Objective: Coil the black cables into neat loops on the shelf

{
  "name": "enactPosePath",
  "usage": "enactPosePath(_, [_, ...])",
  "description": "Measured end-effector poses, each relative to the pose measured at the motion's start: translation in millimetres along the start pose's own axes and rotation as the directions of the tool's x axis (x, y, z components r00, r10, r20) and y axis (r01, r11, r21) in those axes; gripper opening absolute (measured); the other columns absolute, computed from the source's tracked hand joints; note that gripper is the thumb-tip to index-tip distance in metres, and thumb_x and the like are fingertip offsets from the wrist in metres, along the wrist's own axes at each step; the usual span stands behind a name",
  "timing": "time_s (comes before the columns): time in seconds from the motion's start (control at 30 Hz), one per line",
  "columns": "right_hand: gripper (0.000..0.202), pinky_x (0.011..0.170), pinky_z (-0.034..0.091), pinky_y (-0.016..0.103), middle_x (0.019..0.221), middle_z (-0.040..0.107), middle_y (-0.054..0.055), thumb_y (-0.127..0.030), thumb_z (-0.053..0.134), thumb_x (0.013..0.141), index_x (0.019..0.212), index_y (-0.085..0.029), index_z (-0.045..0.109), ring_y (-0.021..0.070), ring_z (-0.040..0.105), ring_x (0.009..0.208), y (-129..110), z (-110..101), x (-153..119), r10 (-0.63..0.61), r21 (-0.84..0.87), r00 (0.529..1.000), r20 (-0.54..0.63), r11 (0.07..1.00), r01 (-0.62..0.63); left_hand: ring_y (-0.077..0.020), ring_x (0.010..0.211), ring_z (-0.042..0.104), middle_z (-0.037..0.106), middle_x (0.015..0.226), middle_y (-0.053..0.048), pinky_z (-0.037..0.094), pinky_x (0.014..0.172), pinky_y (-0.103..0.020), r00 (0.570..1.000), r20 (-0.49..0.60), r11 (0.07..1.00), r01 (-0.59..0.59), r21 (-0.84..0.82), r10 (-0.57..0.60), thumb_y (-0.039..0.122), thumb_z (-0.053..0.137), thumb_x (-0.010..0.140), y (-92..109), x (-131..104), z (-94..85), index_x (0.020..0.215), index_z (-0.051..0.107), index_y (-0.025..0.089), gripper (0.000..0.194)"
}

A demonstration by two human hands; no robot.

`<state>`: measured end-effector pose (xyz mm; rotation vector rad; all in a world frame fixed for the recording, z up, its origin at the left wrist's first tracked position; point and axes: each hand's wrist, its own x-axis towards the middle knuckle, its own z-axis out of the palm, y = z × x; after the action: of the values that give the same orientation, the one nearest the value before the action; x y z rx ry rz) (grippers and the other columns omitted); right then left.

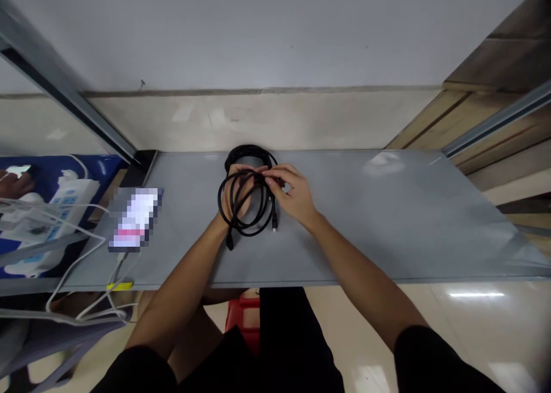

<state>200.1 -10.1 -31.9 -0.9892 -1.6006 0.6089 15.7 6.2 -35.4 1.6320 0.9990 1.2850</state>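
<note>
Black looped cable point(235, 216) clamped in hands, left hand point(241, 201) and right hand point(296, 197), over grey table point(365, 226).

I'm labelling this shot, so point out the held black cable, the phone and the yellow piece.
Held black cable point(229, 243), head view: its lower left plug.
Phone point(138, 216), head view: its lit screen.
Yellow piece point(120, 286), head view: its middle.
</note>
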Motion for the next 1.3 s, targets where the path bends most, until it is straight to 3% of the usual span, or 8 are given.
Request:
enactPosePath(0.13, [0.033, 0.095, 0.065, 0.049, 0.117, 0.079, 0.011, -0.055, 0.062, 0.106, 0.116, -0.032, 0.084, 0.0282, 0.074, 0.106, -2.7, -4.3, -4.1, -0.077, -0.024, 0.995, 0.068, 0.997, 0.079, -0.0401, 0.127, 0.071, 0.076, 0.126, -0.015, 0.060, 0.110, -0.062, 0.998, 0.046, 0.985, -0.045, 0.167, 0.038, 0.064, 0.059, 0.103, 0.1, -3.7, 3.8, 0.091, 0.070, 0.026, 0.041])
enactPosePath(0.3, [0.031, 0.095, 0.065, 0.050, 0.120, 0.079, 0.012, -0.049, 0.066, 0.105, 0.122, -0.031, 0.084, 0.0285, 0.075, 0.105, 8.7, -3.4, -7.0, -0.217, -0.016, 0.970, 0.112, 0.975, 0.220, -0.0313, 0.111, 0.078, 0.078, 0.121, -0.012, 0.063, 0.105, -0.054, 1.000, -0.012, 1.000, -0.015, 0.004, 0.015, 0.051, 0.065, 0.104, 3.2, 0.4, 3.0, 0.108, 0.067, 0.026, 0.026])
enactPosePath(0.43, [0.025, 0.099, 0.064, 0.048, 0.107, 0.081, 0.009, -0.042, 0.065, 0.110, 0.114, -0.032, 0.088, 0.0265, 0.076, 0.103, 20.1, -2.4, -4.5, -0.311, -0.073, 0.944, 0.113, 0.945, 0.320, -0.0271, 0.107, 0.081, 0.084, 0.110, -0.011, 0.064, 0.102, -0.048, 1.000, 0.008, 0.994, 0.004, -0.105, -0.004, 0.052, 0.069, 0.104, 5.4, 3.2, 0.3, 0.109, 0.066, 0.024, 0.029])
enactPosePath(0.63, [0.025, 0.094, 0.065, 0.038, 0.114, 0.082, 0.008, -0.041, 0.063, 0.113, 0.119, -0.029, 0.085, 0.0224, 0.078, 0.105, 21.6, -6.1, -4.9, -0.392, -0.162, 0.907, 0.152, 0.896, 0.414, -0.0264, 0.101, 0.083, 0.086, 0.108, -0.012, 0.065, 0.092, -0.041, 0.998, 0.042, 0.991, -0.045, -0.127, 0.050, 0.058, 0.077, 0.100, 2.0, 6.4, -2.9, 0.105, 0.073, 0.022, 0.036])
enactPosePath(0.73, [0.029, 0.092, 0.065, 0.038, 0.115, 0.080, 0.009, -0.043, 0.055, 0.116, 0.118, -0.028, 0.080, 0.0220, 0.077, 0.103, 24.8, -6.9, -4.9, -0.340, -0.162, 0.935, 0.103, 0.921, 0.353, -0.0264, 0.104, 0.083, 0.086, 0.111, -0.011, 0.066, 0.097, -0.043, 0.994, 0.080, 0.983, -0.063, -0.170, 0.078, 0.060, 0.075, 0.101, 1.9, 6.0, -4.1, 0.109, 0.074, 0.023, 0.037])
enactPosePath(0.87, [0.037, 0.076, 0.064, 0.038, 0.108, 0.077, 0.008, -0.057, 0.048, 0.116, 0.124, -0.027, 0.069, 0.0194, 0.071, 0.078, 37.4, -12.6, -2.3, -0.124, -0.121, 0.992, -0.015, 0.985, 0.121, -0.0255, 0.104, 0.084, 0.086, 0.113, -0.011, 0.067, 0.093, -0.041, 0.997, 0.064, 0.982, -0.035, -0.187, 0.048, 0.061, 0.071, 0.105, 3.2, 3.5, -7.5, 0.118, 0.071, 0.024, 0.039])
enactPosePath(0.97, [0.045, 0.073, 0.063, 0.038, 0.102, 0.076, 0.006, -0.065, 0.046, 0.114, 0.129, -0.028, 0.066, 0.0189, 0.067, 0.072, 43.7, -19.9, 1.2, -0.019, -0.079, 0.997, -0.070, 0.997, 0.014, -0.0255, 0.108, 0.084, 0.085, 0.114, -0.010, 0.067, 0.091, -0.039, 0.998, 0.042, 0.981, -0.027, -0.190, 0.035, 0.062, 0.071, 0.105, 2.2, 3.4, -10.6, 0.120, 0.070, 0.024, 0.041])
enactPosePath(1.3, [0.056, 0.098, 0.066, 0.044, 0.108, 0.085, 0.008, -0.071, 0.047, 0.111, 0.117, -0.028, 0.082, 0.0256, 0.080, 0.100, 31.5, -10.4, 0.3, -0.053, -0.100, 0.998, 0.031, 0.993, 0.056, -0.0329, 0.112, 0.082, 0.085, 0.118, -0.010, 0.067, 0.104, -0.052, 0.981, 0.149, 0.991, -0.130, 0.032, 0.124, 0.052, 0.081, 0.098, 6.7, -2.1, -1.8, 0.116, 0.079, 0.024, 0.034])
